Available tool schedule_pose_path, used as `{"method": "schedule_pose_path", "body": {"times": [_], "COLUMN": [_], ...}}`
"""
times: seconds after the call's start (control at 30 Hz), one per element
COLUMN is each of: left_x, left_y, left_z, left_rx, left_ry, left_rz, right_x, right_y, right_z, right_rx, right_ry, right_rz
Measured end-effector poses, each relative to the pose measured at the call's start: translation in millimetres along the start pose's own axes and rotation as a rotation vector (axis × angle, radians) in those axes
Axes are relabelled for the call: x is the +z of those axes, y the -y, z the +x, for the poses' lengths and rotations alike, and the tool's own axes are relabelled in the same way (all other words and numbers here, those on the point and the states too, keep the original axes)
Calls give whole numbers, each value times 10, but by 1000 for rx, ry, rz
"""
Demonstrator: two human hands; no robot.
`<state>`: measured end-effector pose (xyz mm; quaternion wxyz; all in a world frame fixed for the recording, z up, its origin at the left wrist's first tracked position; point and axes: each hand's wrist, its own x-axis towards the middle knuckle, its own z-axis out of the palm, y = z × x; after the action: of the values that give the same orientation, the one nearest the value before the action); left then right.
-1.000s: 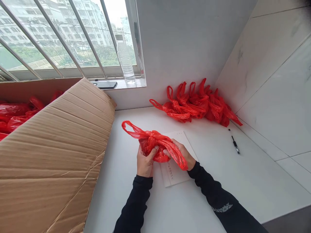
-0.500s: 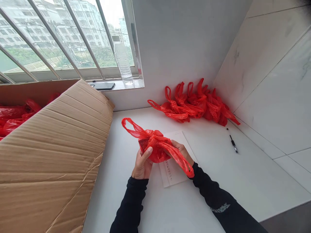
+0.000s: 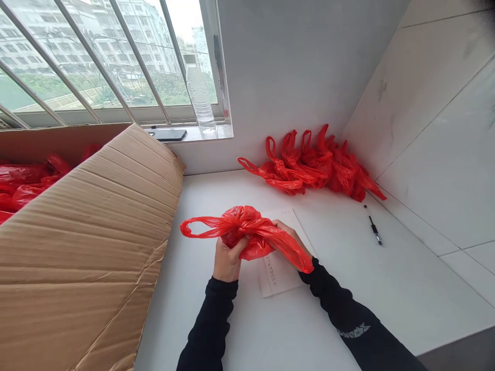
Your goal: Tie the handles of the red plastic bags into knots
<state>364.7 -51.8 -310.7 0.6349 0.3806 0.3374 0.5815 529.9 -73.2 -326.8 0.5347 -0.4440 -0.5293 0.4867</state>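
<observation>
Both hands hold a small red plastic bag (image 3: 247,232) above the white table (image 3: 348,288). My left hand (image 3: 226,257) is closed on the bag's left side, thumb pressed into the plastic. My right hand (image 3: 290,239) grips it from the right and is mostly covered by the bag. One handle loop sticks out to the left, the other droops over my right wrist. Under the hands lies a sheet of paper (image 3: 276,275) with small print.
A big cardboard box (image 3: 85,232) with more red bags (image 3: 23,180) inside fills the left. Several tied red bags (image 3: 313,165) are piled in the far corner by the tiled wall. A black pen (image 3: 374,231) lies right. A water bottle (image 3: 201,98) and phone (image 3: 168,135) sit on the sill.
The bag's left handle loop has swung down from pointing up-left to sticking out level. My left thumb has closed onto the bag; the hands stayed in place.
</observation>
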Motion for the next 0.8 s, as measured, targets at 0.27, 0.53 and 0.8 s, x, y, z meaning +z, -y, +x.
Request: {"method": "schedule_pose_path", "body": {"times": [0.27, 0.53, 0.8], "left_x": [-25, 67, 50], "left_y": [26, 17, 82], "left_z": [32, -11, -1], "left_rx": [-36, -52, 49], "left_ry": [-99, 74, -107], "left_rz": [-90, -40, 51], "right_x": [54, 2, 76], "right_y": [72, 99, 50], "right_z": [-28, -26, -20], "right_rx": [-36, -85, -71], "right_ry": [91, 34, 106], "right_rz": [73, 1, 139]}}
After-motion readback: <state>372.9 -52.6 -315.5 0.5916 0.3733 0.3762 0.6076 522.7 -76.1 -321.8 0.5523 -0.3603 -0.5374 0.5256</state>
